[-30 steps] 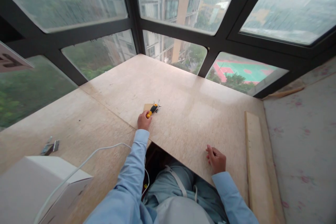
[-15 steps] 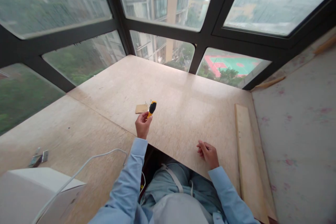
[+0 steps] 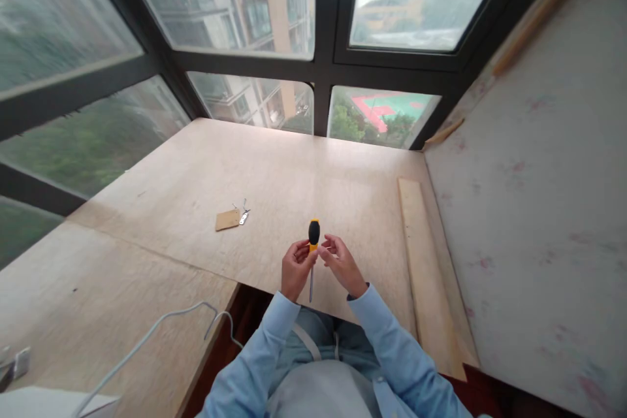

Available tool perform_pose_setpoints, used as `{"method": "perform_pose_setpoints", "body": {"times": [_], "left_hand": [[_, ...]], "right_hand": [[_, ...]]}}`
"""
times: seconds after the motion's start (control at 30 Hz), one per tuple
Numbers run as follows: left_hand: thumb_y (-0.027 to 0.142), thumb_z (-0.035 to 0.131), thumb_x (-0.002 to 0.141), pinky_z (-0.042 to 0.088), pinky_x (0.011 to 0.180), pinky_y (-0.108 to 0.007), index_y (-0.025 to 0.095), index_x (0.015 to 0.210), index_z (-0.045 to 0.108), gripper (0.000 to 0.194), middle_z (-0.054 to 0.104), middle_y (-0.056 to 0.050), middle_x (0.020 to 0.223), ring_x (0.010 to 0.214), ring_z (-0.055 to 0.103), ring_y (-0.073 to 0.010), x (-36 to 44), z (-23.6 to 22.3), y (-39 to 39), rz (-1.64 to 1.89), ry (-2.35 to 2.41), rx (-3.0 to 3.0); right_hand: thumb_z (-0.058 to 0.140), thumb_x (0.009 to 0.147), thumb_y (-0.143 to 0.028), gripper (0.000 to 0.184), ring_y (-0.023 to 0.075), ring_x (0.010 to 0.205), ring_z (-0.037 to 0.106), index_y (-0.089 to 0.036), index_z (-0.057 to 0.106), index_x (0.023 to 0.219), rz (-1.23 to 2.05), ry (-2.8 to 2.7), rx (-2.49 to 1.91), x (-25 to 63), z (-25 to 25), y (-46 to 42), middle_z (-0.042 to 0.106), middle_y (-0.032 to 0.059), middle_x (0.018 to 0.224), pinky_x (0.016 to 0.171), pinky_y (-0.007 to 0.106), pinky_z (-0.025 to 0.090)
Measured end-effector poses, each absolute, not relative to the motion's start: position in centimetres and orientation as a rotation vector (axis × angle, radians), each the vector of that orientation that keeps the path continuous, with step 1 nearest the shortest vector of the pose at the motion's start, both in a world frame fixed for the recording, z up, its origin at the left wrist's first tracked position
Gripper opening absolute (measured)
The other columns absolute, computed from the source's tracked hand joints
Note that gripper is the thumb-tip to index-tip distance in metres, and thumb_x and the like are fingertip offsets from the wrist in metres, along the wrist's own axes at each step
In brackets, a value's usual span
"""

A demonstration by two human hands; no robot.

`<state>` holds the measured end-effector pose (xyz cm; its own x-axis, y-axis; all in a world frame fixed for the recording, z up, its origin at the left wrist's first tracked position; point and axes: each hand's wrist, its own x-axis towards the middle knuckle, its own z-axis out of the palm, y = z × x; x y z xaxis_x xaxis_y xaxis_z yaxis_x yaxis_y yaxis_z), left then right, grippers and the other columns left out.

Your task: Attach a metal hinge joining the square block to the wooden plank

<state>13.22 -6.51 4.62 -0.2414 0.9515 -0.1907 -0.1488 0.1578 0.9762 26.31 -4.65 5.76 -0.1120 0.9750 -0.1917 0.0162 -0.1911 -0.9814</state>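
Observation:
My left hand [image 3: 295,268] is closed round a screwdriver [image 3: 313,238] with a black and yellow handle, held upright with the metal shaft pointing down toward me. My right hand [image 3: 341,263] is right beside it, fingers curled and touching the handle near the yellow collar. Both hands hover over the near edge of a pale wooden board [image 3: 274,189]. Further out on the board lie a small brown card [image 3: 228,219] and a few small metal screws [image 3: 243,212].
A long wooden strip [image 3: 422,268] lies along the board's right side, next to a pale wall panel [image 3: 533,196]. A white cable [image 3: 161,333] runs across the lower left board. Small metal brackets [image 3: 14,366] sit at far left. Dark-framed windows [image 3: 323,65] stand behind.
My left hand lifted the screwdriver off the board near the card and brought it back toward me. My right hand left the board edge and came up to the handle. My head turned left.

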Motion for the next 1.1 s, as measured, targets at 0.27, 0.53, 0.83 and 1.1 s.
{"method": "perform_pose_setpoints", "body": {"times": [0.27, 0.53, 0.83, 1.1], "left_hand": [[0.037, 0.068, 0.084, 0.059, 0.074, -0.031, 0.016, 0.116, 0.061, 0.039, 0.072, -0.012, 0.108, 0.096, 0.070, -0.0214, 20.1, 7.4, -6.7, 1.130, 1.209, 1.393], [0.035, 0.063, 0.086, 0.059, 0.080, -0.036, 0.017, 0.123, 0.057, 0.042, 0.069, -0.014, 0.116, 0.102, 0.068, -0.0225, 22.1, 4.7, -5.9, 0.878, 1.154, 1.637], [0.028, 0.059, 0.085, 0.055, 0.089, -0.042, 0.016, 0.114, 0.063, 0.031, 0.069, -0.013, 0.111, 0.102, 0.067, -0.0245, 18.9, -0.2, -6.5, 0.676, 1.246, 1.973], [0.027, 0.059, 0.085, 0.056, 0.084, -0.038, 0.017, 0.110, 0.065, 0.027, 0.070, -0.011, 0.106, 0.096, 0.067, -0.0212, 18.2, -1.3, -6.3, 0.795, 1.192, 1.872]], "right_hand": [[0.068, 0.076, -0.048, 0.039, 0.0184, 0.075, 0.060, -0.017, 0.061, 0.097, 1.239, -1.203, -1.355, 33.2, 6.8, -3.7, 0.065, 0.0045, 0.085, 0.069, 0.032, 0.050], [0.068, 0.069, -0.050, 0.036, 0.0129, 0.061, 0.049, -0.017, 0.059, 0.082, 1.222, -1.050, -1.453, 42.9, 8.2, -3.9, 0.054, -0.0017, 0.067, 0.052, 0.024, 0.039], [0.057, 0.069, -0.042, 0.027, 0.0133, 0.052, 0.051, -0.022, 0.046, 0.082, 1.177, -0.988, -1.721, 48.5, 6.3, -6.0, 0.052, -0.0037, 0.059, 0.051, 0.026, 0.044], [0.072, 0.070, -0.035, 0.038, 0.0281, 0.099, 0.062, -0.016, 0.057, 0.098, 0.788, -1.175, -2.289, 51.1, 5.6, -5.0, 0.065, 0.0134, 0.098, 0.083, 0.036, 0.048]]}}
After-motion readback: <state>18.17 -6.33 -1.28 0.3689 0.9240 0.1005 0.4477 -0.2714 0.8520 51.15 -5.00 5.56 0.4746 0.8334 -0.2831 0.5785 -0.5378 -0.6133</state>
